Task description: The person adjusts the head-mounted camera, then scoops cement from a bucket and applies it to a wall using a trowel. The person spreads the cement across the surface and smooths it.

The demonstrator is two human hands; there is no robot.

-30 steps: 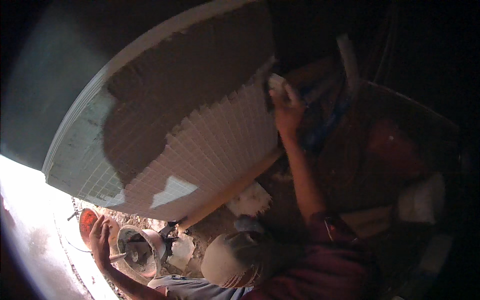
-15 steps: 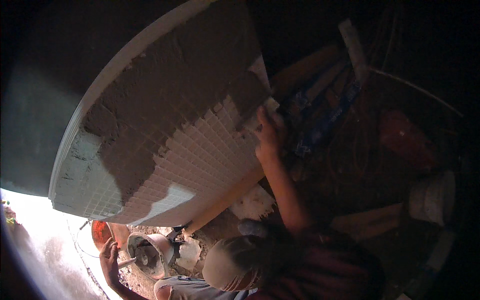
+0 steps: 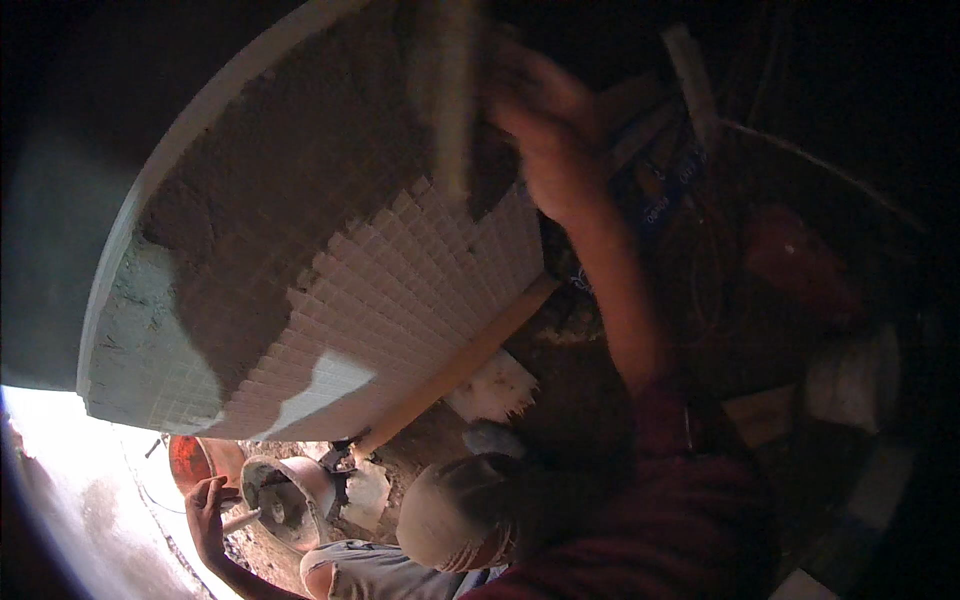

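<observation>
My right hand (image 3: 545, 120), blurred by motion, grips a long straight-edged float (image 3: 457, 110), seen edge-on and smeared. It is over the upper right of a curved panel (image 3: 390, 280). Dark grey-brown mortar (image 3: 280, 190) coats much of that panel; a pale grid of small squares shows bare lower down. My left hand (image 3: 207, 507) is at the lower left with its fingers bent together. What they hold, if anything, I cannot make out. A pale rod (image 3: 240, 521) runs from beside that palm toward a white bucket (image 3: 290, 500) with grey residue inside.
An orange bucket (image 3: 200, 460) stands behind the white one. A wooden batten (image 3: 460, 360) runs along the panel's lower edge, near a torn pale sheet (image 3: 495, 388). In the dark right side are blue packaging (image 3: 665, 200), a red object (image 3: 800, 260) and another pale bucket (image 3: 855, 380).
My right hand has swung upward from the panel's right edge, bringing the float up and turning it edge-on. My left hand has stayed by the white bucket. The view has shifted slightly.
</observation>
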